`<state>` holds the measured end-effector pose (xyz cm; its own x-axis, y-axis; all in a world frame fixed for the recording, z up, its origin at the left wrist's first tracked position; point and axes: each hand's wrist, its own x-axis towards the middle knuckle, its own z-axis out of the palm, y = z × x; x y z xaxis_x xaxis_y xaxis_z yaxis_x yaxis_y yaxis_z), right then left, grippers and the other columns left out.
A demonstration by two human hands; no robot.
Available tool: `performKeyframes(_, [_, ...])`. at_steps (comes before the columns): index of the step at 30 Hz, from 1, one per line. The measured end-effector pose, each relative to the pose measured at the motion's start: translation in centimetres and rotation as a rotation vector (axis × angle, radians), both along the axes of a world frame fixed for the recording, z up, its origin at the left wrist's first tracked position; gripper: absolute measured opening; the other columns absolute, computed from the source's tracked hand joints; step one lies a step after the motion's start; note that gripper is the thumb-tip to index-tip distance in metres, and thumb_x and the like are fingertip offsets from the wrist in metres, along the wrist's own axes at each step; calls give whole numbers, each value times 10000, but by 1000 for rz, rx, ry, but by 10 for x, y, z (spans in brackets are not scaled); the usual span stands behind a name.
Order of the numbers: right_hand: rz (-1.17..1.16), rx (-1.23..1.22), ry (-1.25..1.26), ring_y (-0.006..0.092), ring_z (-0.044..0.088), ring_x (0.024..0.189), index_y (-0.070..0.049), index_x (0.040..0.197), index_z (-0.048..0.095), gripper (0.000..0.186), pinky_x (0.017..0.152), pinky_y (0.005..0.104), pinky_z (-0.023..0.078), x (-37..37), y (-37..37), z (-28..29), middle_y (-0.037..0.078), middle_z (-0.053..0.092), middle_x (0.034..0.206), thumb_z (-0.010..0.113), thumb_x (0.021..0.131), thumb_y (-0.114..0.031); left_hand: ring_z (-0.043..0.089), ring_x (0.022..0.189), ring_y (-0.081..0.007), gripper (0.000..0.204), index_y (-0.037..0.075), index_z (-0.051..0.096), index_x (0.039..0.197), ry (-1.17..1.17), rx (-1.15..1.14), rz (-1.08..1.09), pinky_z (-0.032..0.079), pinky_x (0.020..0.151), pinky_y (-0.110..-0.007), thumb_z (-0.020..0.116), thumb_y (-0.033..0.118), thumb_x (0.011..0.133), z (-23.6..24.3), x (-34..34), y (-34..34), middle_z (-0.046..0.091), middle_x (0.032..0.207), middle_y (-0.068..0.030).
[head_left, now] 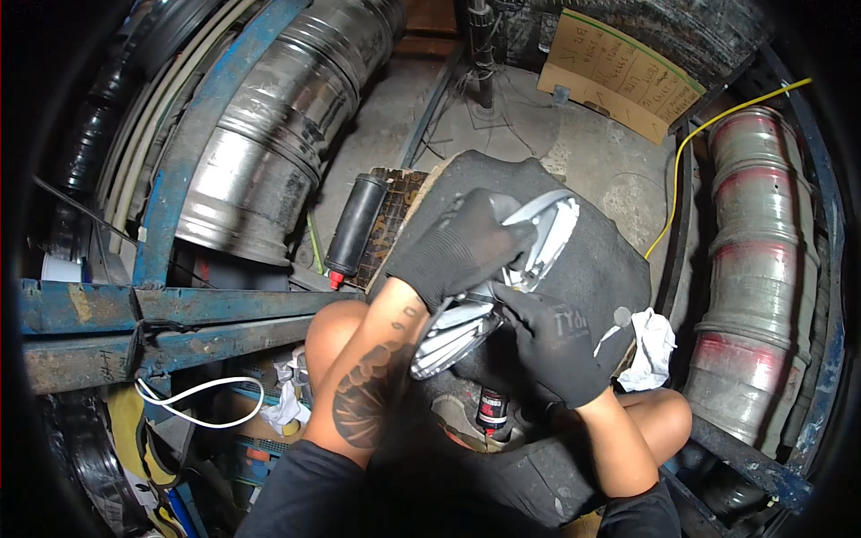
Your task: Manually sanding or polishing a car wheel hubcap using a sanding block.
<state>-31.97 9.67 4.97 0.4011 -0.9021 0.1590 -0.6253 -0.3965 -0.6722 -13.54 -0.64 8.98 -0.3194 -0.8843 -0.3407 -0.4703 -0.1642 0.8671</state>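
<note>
A long, curved silver part (456, 334) with glossy, slat-like facets slants across my lap, its far end rising over the grey mat; its exact kind I cannot tell. My left hand (471, 242), in a dark knitted glove, lies over its middle and upper stretch with the fingers closed on it. The gloved right hand (560, 341) meets it from the right, fingers curled in against its middle; anything small inside them is hidden. Below the part, between my legs, a small black bottle (491, 411) is visible. The dark grey padded mat (601, 260) lies in front of me.
A black bottle with a red cap (357, 224) lies left of the mat. White crumpled cloth (650, 350) sits at the right. Metal wheel rims are racked left (278, 117) and right (749, 269), with blue steel bars (224, 309) nearby. Marked cardboard (619, 76) leans behind.
</note>
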Motion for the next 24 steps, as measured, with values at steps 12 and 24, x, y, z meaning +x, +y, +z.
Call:
performKeyframes(12, [12, -74, 98, 359, 718, 788, -118, 1299, 698, 454, 733, 481, 570, -1, 6, 9, 153, 732, 857, 628, 854, -67, 629, 631, -81, 214, -3, 702, 885, -51, 115, -45, 484, 557, -252, 741, 188, 973, 15, -10, -1, 703, 759, -50])
performKeyframes(24, [40, -302, 206, 283, 705, 738, -123, 1344, 676, 517, 712, 449, 556, -33, 30, 8, 95, 722, 846, 655, 833, -44, 614, 577, -92, 185, -5, 719, 838, 27, 182, -3, 485, 541, -268, 733, 176, 874, 16, -4, 2, 705, 730, -61])
